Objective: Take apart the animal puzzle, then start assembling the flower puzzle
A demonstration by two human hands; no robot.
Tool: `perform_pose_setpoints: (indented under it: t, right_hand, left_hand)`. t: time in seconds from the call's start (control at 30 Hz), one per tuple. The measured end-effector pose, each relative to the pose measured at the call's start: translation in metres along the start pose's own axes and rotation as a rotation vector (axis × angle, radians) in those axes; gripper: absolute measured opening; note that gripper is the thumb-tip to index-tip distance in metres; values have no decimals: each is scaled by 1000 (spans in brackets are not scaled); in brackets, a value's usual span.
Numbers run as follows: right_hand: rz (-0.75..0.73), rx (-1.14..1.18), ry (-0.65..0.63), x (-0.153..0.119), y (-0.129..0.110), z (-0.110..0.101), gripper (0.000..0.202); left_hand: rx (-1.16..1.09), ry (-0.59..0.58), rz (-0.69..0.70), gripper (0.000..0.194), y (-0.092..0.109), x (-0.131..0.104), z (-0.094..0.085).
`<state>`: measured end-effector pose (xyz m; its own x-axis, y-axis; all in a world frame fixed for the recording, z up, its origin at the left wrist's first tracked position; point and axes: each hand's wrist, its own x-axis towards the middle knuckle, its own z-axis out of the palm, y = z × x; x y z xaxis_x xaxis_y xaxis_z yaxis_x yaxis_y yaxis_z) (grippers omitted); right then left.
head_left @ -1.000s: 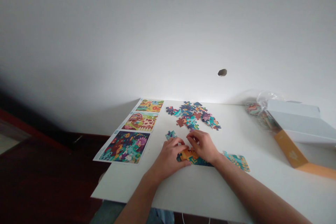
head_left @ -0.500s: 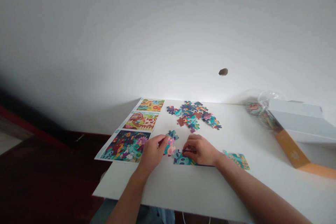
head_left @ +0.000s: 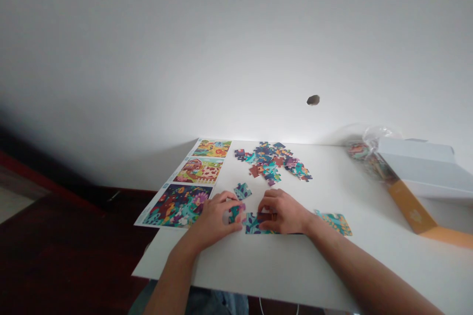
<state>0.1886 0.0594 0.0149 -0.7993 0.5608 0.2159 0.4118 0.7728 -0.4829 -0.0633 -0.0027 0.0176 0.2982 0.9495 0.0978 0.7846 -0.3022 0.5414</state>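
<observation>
My left hand curls its thumb and fingers round the edges of a teal and pink jigsaw piece, low over the table. Just right of it, a strip of joined jigsaw pieces lies along the near side. Over this strip my right hand is bent, its fingers closed on a dark brownish jigsaw piece, partly hidden by them. A loose teal piece rests beyond my left hand. Teal and yellow pieces show past my right wrist; my hand and forearm hide what lies between.
A heap of loose jigsaw pieces lies toward the wall. At the left is a sheet with three printed pictures, overhanging the table edge. An open white and orange box and a clear plastic bag with pieces stand at the right.
My left hand has opened wider and turned, its thumb coming down nearer the strip, with the piece shifted slightly left. My right hand has stayed nearly in place over the strip.
</observation>
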Motion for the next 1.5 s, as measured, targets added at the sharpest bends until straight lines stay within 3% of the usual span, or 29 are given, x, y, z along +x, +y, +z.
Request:
perform_pose_setpoints:
  t: [0.17,0.33,0.57,1.17,1.3,1.5]
  right_hand:
    - [-7,-8,-24,0,-1,-2,47]
    - [5,2,-25,-1,-1,-2,46]
    - [3,-18,-22,0,0,0,46]
    - [3,-14,-47,0,0,-1,47]
    - [-13,0,-31,0,2,-1,47]
    - [-92,100,38,2,-4,5,26]
  left_hand:
    - [32,4,8,45,3,-2,-2]
    - [36,-61,62,33,11,-8,-9]
    - [89,-47,50,25,16,-5,-4]
    - [105,-64,-9,24,24,-1,0]
    - [45,-31,71,24,27,-3,1]
    - [-79,115,155,30,47,5,13]
